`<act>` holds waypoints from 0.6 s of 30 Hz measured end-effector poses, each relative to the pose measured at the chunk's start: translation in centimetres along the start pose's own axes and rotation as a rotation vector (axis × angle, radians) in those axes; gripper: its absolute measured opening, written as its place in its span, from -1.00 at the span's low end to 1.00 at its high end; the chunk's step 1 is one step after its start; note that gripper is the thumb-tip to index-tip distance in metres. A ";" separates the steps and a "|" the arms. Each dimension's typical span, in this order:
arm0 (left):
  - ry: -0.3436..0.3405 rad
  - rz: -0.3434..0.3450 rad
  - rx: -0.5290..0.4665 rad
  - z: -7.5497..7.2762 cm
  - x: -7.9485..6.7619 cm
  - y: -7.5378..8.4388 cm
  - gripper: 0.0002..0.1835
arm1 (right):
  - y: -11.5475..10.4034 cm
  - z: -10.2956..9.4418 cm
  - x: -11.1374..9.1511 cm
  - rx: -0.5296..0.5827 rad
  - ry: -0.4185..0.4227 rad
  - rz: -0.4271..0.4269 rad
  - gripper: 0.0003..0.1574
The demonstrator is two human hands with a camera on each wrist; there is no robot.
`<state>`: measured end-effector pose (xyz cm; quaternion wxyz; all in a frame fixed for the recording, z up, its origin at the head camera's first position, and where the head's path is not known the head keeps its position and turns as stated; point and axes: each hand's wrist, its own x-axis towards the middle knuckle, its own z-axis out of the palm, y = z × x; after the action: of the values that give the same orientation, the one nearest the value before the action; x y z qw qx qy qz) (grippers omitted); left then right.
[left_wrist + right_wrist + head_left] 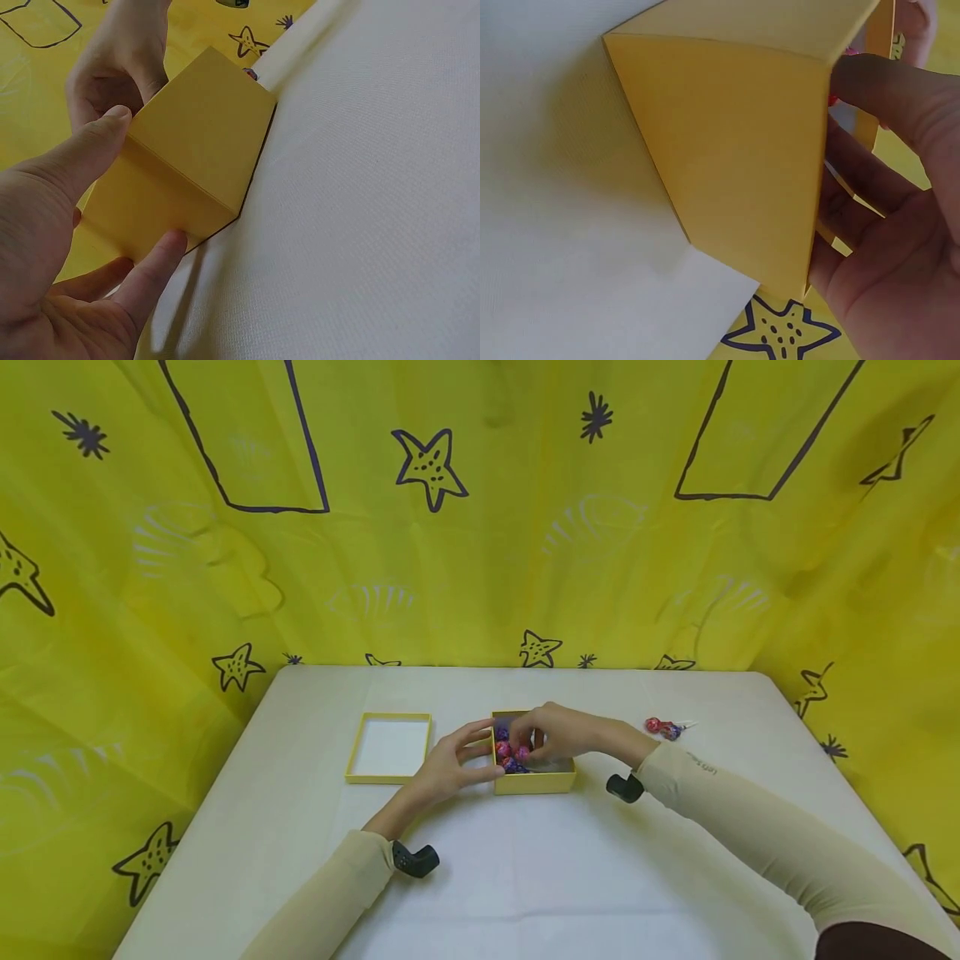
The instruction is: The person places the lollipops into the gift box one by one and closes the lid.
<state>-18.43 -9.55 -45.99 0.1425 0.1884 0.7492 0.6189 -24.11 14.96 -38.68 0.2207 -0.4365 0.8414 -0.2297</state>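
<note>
A yellow box (534, 784) stands on the table with several wrapped lollipops (502, 749) in its left part. The fingers of my right hand (558, 731) reach over the rim and pinch a pink-wrapped lollipop (522, 752) inside. In the right wrist view, the box wall (727, 142) hides most of those fingertips. My left hand (446, 768) touches the box from the left. Its thumb lies at the front corner of the rim, and its spread fingers rest against the side wall (142, 206).
A shallow yellow lid (388, 779) with a white inside lies left of the box. Several more lollipops (664, 728), red and purple, lie beyond my right wrist on the white-covered table (525, 868). A yellow patterned curtain (495, 568) hangs behind the table and at its sides.
</note>
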 end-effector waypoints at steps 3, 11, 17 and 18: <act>-0.004 0.003 0.003 0.0 0.0 0.0 -0.13 | 0.0 0.2 0.0 0.007 -0.010 0.006 -0.83; -0.009 0.000 0.004 -0.1 -0.1 -0.2 -0.13 | -0.1 0.6 0.2 -0.005 -0.007 0.020 -0.80; -0.009 0.005 0.000 0.0 -0.1 -0.1 -0.14 | -0.3 0.8 0.1 -0.023 0.004 0.020 -0.78; -0.009 0.004 0.000 0.0 -0.1 0.0 -0.14 | -0.3 0.8 0.1 -0.027 0.005 0.021 -0.78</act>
<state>-18.38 -9.61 -46.00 0.1447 0.1926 0.7482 0.6182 -23.55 14.54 -39.17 0.2150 -0.4303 0.8495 -0.2170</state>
